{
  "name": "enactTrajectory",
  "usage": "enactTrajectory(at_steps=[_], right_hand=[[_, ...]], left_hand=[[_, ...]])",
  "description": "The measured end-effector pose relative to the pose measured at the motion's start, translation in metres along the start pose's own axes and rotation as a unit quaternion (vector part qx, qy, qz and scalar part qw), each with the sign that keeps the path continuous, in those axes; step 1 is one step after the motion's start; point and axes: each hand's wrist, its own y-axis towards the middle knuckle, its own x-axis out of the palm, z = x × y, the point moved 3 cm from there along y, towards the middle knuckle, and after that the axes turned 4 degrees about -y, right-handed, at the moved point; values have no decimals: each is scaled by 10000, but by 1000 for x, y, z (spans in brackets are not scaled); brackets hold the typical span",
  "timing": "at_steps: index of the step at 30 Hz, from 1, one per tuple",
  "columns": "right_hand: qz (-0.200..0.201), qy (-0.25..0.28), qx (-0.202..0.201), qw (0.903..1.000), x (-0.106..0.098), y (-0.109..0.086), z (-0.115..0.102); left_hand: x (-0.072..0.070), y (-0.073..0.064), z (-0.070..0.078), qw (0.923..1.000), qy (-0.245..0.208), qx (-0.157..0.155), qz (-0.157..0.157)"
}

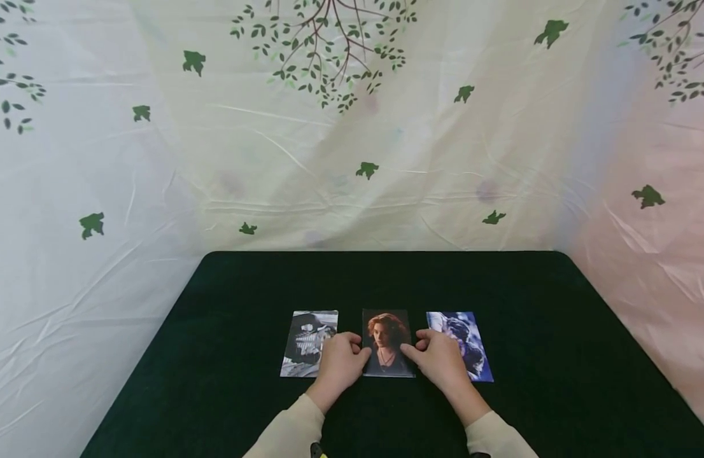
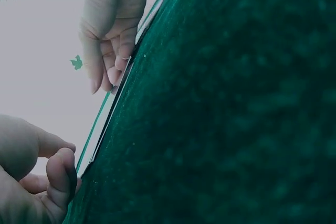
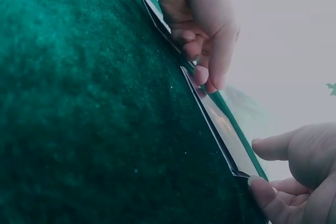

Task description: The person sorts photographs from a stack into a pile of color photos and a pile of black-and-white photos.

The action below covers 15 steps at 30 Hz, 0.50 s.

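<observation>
Three picture cards lie in a row on the dark green tabletop. In the middle is a portrait print (image 1: 387, 337) of a red-haired figure. At its left edge my left hand (image 1: 340, 362) has its fingers bent, thumb beside the card. My right hand (image 1: 440, 362) is at the opposite edge, thumb over the border, fingertips at the side. In the right wrist view its thumb stands clear above the card (image 3: 220, 124). My left hand partly covers a black-and-white print (image 1: 303, 337); my right hand partly hides a blue-toned print (image 1: 475, 350).
The green cloth-covered table (image 1: 243, 280) extends around the cards, its rounded far edge against a pale curtain (image 1: 306, 146) printed with leaves and branches. More curtain hangs along both sides.
</observation>
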Motion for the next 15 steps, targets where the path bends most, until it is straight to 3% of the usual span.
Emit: enactTrajectory(at_steps=[7, 15], right_hand=[[26, -240, -87, 9997, 4, 1, 0], [93, -370, -247, 9990, 8, 1, -2]], left_hand=[[2, -3, -3, 9984, -423, -204, -312], [3, -5, -1, 9981, -491, -95, -355]])
